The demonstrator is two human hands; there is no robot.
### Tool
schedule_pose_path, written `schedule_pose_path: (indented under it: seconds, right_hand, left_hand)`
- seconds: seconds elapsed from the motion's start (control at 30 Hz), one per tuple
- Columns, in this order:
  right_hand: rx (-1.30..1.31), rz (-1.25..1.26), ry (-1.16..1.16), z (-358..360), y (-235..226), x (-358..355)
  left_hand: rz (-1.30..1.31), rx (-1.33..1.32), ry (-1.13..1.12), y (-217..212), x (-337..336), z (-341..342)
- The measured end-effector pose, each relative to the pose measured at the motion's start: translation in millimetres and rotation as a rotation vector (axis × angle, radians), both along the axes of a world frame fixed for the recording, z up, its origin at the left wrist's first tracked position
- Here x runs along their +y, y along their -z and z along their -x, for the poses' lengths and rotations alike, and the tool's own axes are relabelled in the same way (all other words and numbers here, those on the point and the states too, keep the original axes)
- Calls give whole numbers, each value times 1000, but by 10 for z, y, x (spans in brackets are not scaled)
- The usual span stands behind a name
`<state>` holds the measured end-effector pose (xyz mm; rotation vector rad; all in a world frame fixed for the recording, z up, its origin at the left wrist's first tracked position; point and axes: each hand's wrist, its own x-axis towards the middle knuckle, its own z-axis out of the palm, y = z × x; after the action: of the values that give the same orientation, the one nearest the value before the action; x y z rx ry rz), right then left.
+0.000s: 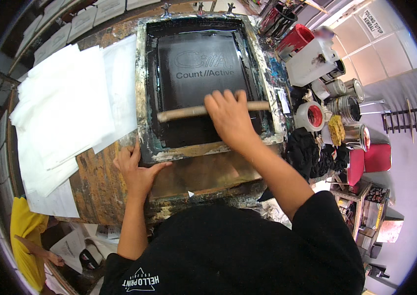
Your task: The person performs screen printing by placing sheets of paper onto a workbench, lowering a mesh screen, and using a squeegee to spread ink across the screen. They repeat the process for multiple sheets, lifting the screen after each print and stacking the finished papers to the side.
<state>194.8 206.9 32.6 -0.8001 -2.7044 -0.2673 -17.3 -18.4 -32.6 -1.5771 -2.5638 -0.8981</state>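
Observation:
A screen printing frame (208, 150) with paint-crusted edges lies on the worn wooden table, its dark mesh (188, 91) coated in black ink and showing a printed design with lettering. Across the mesh lies a squeegee (184, 114) with a long wooden handle. My right hand (230, 115) grips that handle near its middle, fingers wrapped over it. At the frame's near left corner, my left hand (139, 167) rests with thumb and fingers spread, holding nothing. The squeegee's blade is hidden under the handle.
Stacked white sheets (65, 113) cover the table's left side. Clamps (200, 7) stand at the frame's far edge. On the right are a white tape roll (309, 116), paint cans (344, 108), a yellow sponge (336, 129) and black cloth (302, 152). A person in yellow (27, 236) is at lower left.

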Motion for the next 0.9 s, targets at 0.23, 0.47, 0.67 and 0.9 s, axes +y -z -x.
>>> schedule_pose_path:
  seconds: [0.23,0.47,0.67,0.9]
  right_hand:
    - [-133,95,21,-168,-254,-250]
    - [129,-21,-1,-267,-862,-438]
    - [426,-310,-114,61,-1750,365]
    - [106,11,59,539,-3158,867]
  left_hand:
    - [39,32,-58,-120,15,-59]
    - [-533,-721,90,-775,232,-254]
    - [-1143,-680,240,-911,1135,394]
    - [-433,0,159,-71,3151,1221]
